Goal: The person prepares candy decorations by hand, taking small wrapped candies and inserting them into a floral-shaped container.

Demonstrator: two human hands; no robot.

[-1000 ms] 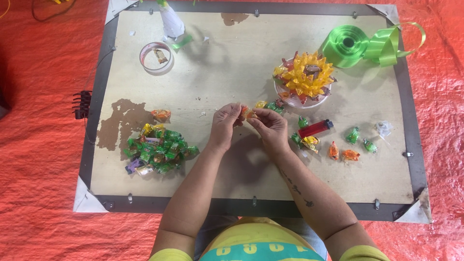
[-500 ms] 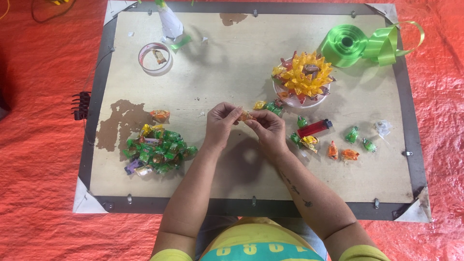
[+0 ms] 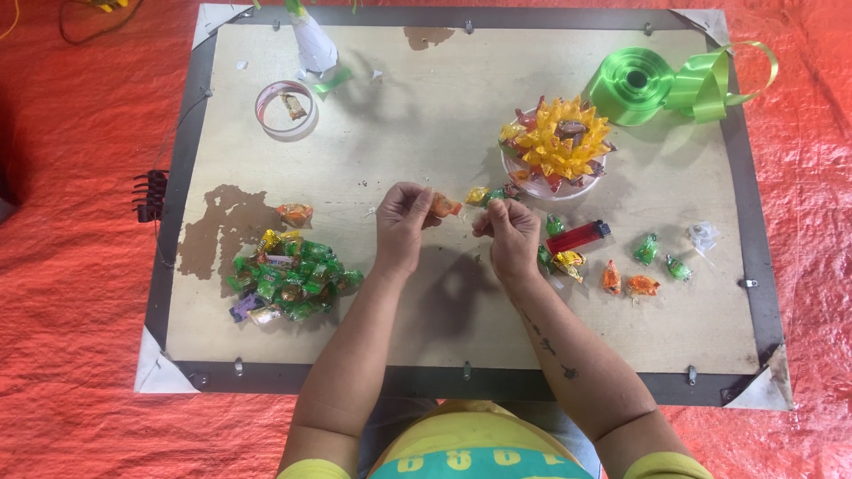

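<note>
Above the board, just left of the lighter, the left hand pinches an orange sweet; the right hand is closed, fingertips together, though I cannot tell on what.

Yellow top — teal band; 2 bare, tattooed forearms.

Both forearms reach forward and angle inward. The left hand and right hand sit near each other, apart, fingers curled in pinches.
</note>
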